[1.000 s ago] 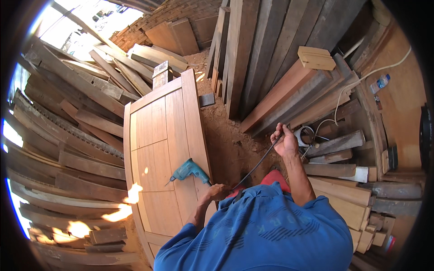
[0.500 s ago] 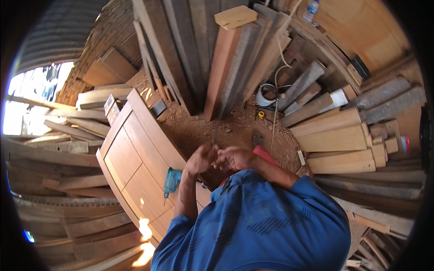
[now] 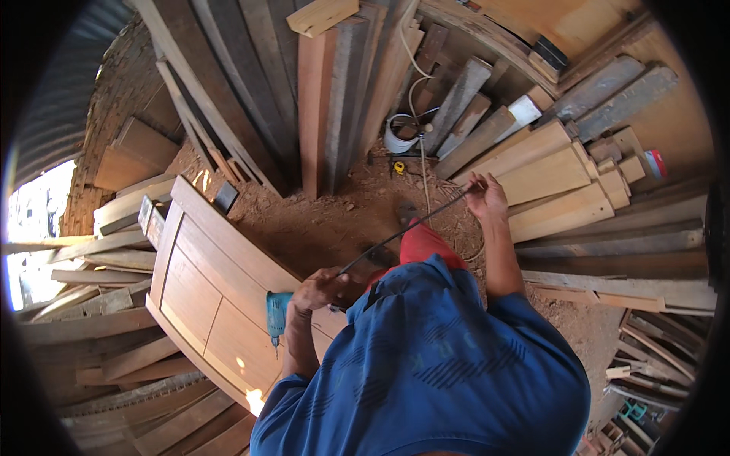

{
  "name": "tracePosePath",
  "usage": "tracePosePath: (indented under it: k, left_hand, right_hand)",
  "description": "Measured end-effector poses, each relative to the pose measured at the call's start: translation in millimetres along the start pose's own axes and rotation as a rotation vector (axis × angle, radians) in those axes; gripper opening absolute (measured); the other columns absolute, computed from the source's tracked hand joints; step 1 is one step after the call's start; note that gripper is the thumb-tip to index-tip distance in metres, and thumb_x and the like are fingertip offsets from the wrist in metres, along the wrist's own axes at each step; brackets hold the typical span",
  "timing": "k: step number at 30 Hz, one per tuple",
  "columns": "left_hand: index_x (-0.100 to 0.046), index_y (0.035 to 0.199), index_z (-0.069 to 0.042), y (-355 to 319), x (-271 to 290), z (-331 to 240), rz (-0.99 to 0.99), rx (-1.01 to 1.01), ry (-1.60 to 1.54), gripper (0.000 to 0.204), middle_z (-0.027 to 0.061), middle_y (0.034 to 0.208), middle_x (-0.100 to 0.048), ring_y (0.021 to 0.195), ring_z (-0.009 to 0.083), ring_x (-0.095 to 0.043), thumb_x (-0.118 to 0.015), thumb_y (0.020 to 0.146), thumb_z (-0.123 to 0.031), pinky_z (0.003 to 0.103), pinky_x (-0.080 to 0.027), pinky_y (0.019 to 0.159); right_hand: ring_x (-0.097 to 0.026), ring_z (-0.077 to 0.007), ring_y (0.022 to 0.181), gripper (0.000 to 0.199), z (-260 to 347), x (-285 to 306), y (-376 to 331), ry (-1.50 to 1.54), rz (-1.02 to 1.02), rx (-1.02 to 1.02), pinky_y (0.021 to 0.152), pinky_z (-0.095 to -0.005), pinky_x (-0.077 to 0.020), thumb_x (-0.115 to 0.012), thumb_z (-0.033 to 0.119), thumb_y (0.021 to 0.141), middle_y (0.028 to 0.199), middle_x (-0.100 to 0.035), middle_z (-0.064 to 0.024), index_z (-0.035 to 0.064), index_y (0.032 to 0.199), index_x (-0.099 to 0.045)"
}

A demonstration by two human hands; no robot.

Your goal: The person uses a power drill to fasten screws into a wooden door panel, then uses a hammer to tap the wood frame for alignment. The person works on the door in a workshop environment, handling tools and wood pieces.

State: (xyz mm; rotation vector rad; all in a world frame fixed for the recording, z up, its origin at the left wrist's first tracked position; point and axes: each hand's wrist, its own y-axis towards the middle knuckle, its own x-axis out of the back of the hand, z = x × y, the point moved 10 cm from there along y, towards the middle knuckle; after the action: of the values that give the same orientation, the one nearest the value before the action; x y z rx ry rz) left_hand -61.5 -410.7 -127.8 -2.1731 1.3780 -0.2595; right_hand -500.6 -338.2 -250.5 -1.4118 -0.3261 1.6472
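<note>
A thin black flexible cord (image 3: 403, 230) is held between both bare hands, stretched nearly straight above the brown, shaving-strewn ground (image 3: 293, 228) and across the line of the red trousers (image 3: 430, 245). The fingers of the left hand (image 3: 318, 289) are closed around one part of the cord; at the other end of the span, it is pinched by the fingers of the right hand (image 3: 487, 196), which is raised and well apart from the left. Light, even tension should be applied so that kinks can be found and eased out without strain on the cord.

A teal-bodied power drill (image 3: 276, 311) lies on the light-brown panelled wooden door (image 3: 228, 270), beside the left wrist (its bit is bare, so the forearm is best held clear). Whether the cord is joined to the drill cannot be told, as the handle is largely masked by the left arm. Any pull should therefore be made gently, lest the drill be dragged across the door face. Slack should be guided clear of the yellow tape measure (image 3: 399, 168) and white bucket (image 3: 400, 135).
</note>
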Motion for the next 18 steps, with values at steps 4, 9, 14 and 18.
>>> tracePosePath:
  k: [4,9,14,18]
  left_hand:
    - [-0.071,0.113,-0.002,-5,28,-13,-0.071,-0.05,-0.068,0.034,-0.0035,0.068,-0.048,0.062,0.0077,-0.047,-0.056,0.101,-0.03,0.023,-0.039,0.057]
    - [-0.067,0.107,0.004,-6,75,-4,-0.174,-0.19,-0.348,0.034,-0.0053,0.062,-0.043,0.054,0.0051,-0.035,-0.055,0.102,-0.028,0.023,-0.026,0.048]
    - [-0.063,0.104,0.001,-9,123,15,-0.326,-0.284,-0.648,0.03,-0.0046,0.059,-0.042,0.047,0.005,-0.033,-0.051,0.105,-0.027,0.023,-0.026,0.043]
    - [-0.066,0.106,-0.005,3,156,44,-0.479,-0.12,-0.369,0.028,-0.0025,0.065,-0.049,0.054,0.0082,-0.044,-0.061,0.099,-0.032,0.024,-0.035,0.048]
  right_hand:
    - [-0.054,-0.0239,0.06,0.026,77,98,-18,0.022,-0.289,0.212,0.053,-0.0362,-0.0485,-0.048,0.032,0.104,0.081,-0.061,-0.0148,0.0063,0.108,-0.048]
    - [-0.049,-0.0178,0.056,0.027,131,198,-54,-0.073,-0.476,0.33,0.05,-0.03,-0.0451,-0.039,0.031,0.106,0.07,-0.054,-0.0061,0.0095,0.094,-0.049]
    - [-0.043,-0.0149,0.053,0.032,186,269,-93,-0.179,-0.629,0.421,0.047,-0.0279,-0.0405,-0.042,0.031,0.104,0.061,-0.047,-0.0003,0.0103,0.081,-0.051]
    - [-0.04,-0.0139,0.052,0.028,207,283,-151,-0.162,-0.853,0.491,0.047,-0.0293,-0.0365,-0.047,0.024,0.1,0.061,-0.043,0.0006,0.0123,0.075,-0.049]
